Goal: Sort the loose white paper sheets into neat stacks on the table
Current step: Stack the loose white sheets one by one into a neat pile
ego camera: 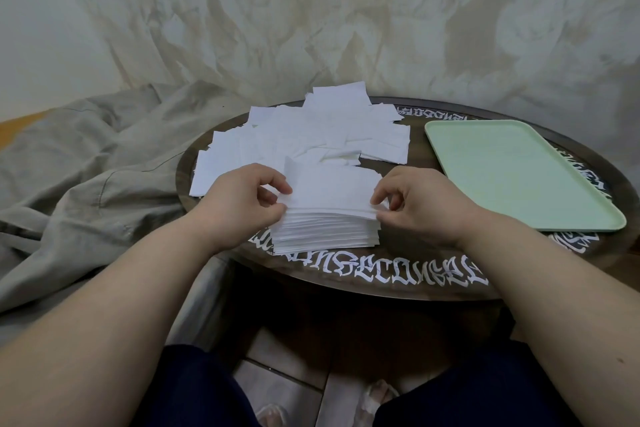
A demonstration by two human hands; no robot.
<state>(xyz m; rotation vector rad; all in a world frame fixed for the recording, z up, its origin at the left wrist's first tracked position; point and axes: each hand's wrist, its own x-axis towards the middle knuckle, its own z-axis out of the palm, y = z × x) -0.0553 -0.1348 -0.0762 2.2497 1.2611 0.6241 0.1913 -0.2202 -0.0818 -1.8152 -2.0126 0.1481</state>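
Both hands at a paper stack, centre frame, on a round dark table.

Left hand (247, 198) pinches the top sheet (332, 189) at its left edge, thumb and forefinger closed on it; right hand (414, 199) pinches the right edge likewise. Neat stack (325, 230) sits at the table's (398, 274) near rim. Loose sheets (311, 135) are heaped just behind, upper centre. Green tray (519, 177) at right.
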